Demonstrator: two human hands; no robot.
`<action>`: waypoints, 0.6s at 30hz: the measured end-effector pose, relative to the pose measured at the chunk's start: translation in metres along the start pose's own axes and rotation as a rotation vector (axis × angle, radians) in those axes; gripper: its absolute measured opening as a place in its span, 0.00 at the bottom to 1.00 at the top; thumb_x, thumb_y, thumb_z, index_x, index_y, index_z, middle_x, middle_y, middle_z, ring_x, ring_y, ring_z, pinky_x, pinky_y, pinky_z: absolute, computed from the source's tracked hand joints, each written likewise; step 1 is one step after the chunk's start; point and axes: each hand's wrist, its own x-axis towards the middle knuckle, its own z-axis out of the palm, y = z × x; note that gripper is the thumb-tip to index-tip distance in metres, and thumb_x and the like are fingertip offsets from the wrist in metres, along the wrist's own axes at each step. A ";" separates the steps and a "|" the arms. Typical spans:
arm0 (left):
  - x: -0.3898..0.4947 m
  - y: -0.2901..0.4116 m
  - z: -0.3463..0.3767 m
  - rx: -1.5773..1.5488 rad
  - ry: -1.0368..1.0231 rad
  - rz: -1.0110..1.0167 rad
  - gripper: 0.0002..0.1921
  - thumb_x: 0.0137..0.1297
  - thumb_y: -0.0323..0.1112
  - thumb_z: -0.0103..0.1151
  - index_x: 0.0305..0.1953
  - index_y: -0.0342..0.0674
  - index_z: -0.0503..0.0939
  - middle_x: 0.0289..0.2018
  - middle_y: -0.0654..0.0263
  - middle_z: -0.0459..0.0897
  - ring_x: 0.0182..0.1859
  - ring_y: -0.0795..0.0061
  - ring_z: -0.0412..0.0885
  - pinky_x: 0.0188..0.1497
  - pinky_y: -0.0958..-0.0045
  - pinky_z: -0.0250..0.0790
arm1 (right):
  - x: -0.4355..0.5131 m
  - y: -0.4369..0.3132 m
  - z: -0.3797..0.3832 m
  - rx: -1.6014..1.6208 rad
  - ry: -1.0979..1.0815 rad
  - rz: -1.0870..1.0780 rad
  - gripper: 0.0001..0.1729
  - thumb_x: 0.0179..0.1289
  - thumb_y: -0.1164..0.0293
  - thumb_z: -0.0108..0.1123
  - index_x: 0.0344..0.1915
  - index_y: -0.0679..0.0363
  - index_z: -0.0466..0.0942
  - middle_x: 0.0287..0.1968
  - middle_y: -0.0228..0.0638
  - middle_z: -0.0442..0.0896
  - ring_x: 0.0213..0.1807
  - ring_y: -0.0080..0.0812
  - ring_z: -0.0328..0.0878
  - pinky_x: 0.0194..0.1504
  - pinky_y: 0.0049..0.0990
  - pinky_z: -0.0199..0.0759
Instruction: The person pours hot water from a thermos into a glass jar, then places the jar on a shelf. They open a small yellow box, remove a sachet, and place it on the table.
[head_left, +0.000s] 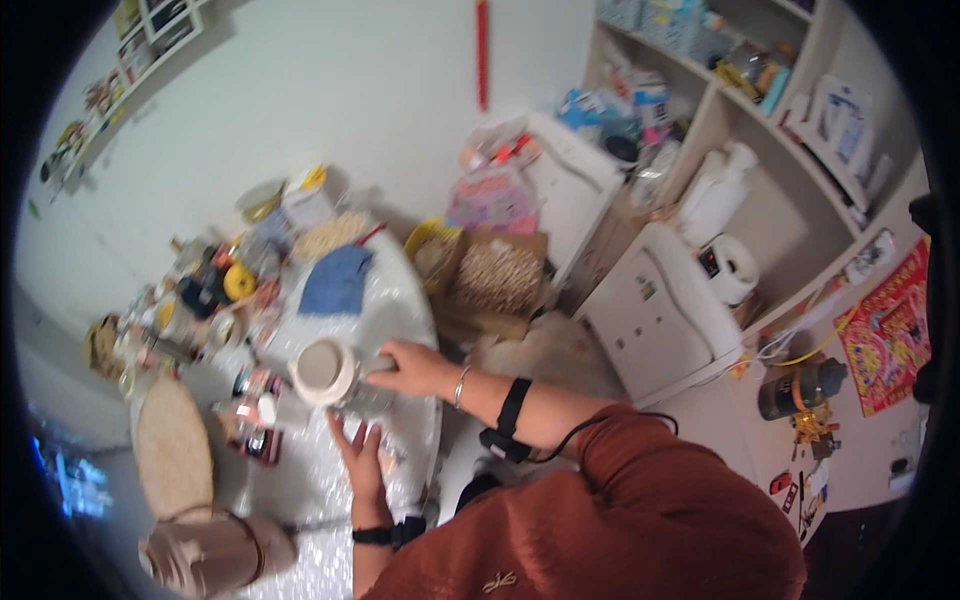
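A jug with a round white rim and a grey lid (321, 367) stands on the shiny covered table (401, 300). My right hand (412, 367), with a bracelet at the wrist, closes around the greyish handle at the jug's right side. Below the jug, my left hand (361, 454) has its fingers spread, their tips close to the white rim; whether they touch it I cannot tell. Small jars with dark and pink contents (259, 442) are left of my left hand. A folded blue cloth (336, 280) lies above the jug.
An oval wooden board (174, 450) and a large beige vacuum jug (217, 555) are at the left. Bottles and packages crowd the table's far left. Beyond its right edge are a cardboard box of nuts or similar pieces (501, 274), a yellow basket (433, 251) and white chairs (656, 322).
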 end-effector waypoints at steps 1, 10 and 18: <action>0.005 0.000 0.003 0.005 0.000 0.009 0.49 0.63 0.20 0.59 0.78 0.52 0.40 0.76 0.52 0.45 0.69 0.51 0.64 0.66 0.57 0.65 | 0.003 0.003 -0.007 0.057 0.014 0.003 0.34 0.54 0.48 0.73 0.44 0.66 0.76 0.39 0.51 0.83 0.44 0.47 0.83 0.47 0.37 0.75; 0.015 -0.024 -0.006 0.035 0.138 -0.002 0.36 0.66 0.22 0.55 0.74 0.44 0.54 0.68 0.55 0.61 0.60 0.62 0.72 0.60 0.64 0.67 | 0.009 0.056 -0.211 -0.216 0.481 -0.107 0.21 0.60 0.62 0.69 0.46 0.65 0.78 0.37 0.45 0.85 0.38 0.36 0.84 0.41 0.33 0.77; -0.023 -0.060 0.018 0.269 0.124 -0.056 0.18 0.68 0.36 0.59 0.55 0.32 0.75 0.46 0.55 0.81 0.48 0.64 0.81 0.45 0.66 0.76 | 0.022 0.032 -0.492 -0.552 0.881 -0.178 0.20 0.61 0.63 0.65 0.50 0.62 0.78 0.44 0.47 0.85 0.41 0.46 0.85 0.45 0.37 0.78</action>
